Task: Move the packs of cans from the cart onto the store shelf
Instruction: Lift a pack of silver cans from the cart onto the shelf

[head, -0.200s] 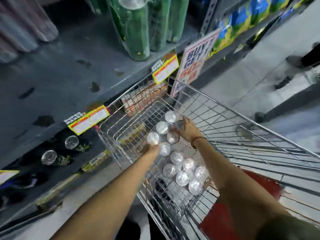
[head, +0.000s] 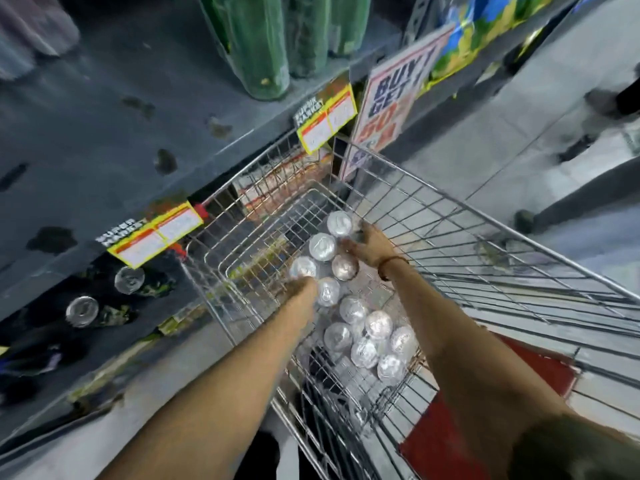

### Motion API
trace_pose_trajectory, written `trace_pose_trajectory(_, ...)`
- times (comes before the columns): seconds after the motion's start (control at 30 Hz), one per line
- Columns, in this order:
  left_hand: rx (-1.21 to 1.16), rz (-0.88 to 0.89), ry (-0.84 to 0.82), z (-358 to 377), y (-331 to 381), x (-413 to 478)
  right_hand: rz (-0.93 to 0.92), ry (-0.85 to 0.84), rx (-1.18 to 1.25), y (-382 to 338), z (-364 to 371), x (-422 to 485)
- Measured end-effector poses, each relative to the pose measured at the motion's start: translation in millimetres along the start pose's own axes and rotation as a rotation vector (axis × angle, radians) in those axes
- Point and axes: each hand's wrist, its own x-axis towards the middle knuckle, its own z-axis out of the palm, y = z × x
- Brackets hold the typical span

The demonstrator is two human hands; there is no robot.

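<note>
Two packs of silver-topped cans stand in the wire cart (head: 450,216). The far pack (head: 323,245) sits between my hands. My left hand (head: 301,289) grips its near left side. On its far right side lies my right hand (head: 369,245), which wears a thin wrist band. The near pack (head: 369,336) stands untouched closer to me in the cart. The grey store shelf (head: 114,133) runs along the left, and two cans (head: 104,294) stand on the lower level beneath it.
Green bottles (head: 266,46) stand on the shelf above the cart. Yellow price tags (head: 156,233) and a red sale sign (head: 391,98) hang off the shelf edge. A red flap (head: 485,420) is at the cart's near end. A person's legs (head: 588,140) are at the far right.
Both hands stay on the far pack, almost unmoved. The view has shifted slightly.
</note>
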Motion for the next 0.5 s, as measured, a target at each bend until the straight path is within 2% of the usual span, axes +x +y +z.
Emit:
trace_pose_trajectory(0.13,-0.009,-0.015,-0.095,-10,8,-6,0.089,0.065,0.069,-6,-2,7)
trace_pose_trajectory(0.2,0.058,0.005,-0.115,-22,17,-10,0.159,0.089,0.111,-9,-5,4)
trace_pose_trajectory(0.33,0.197,0.075,-0.122,-51,50,-23,0.358,0.133,0.369,-14,-13,-24)
trace_pose_trajectory(0.4,0.276,0.158,-0.129,-60,68,-37,0.367,0.126,0.423,-22,-24,-43)
trace_pose_trajectory(0.5,0.37,0.257,-0.159,-73,90,-62,0.283,0.19,0.515,-43,-47,-77)
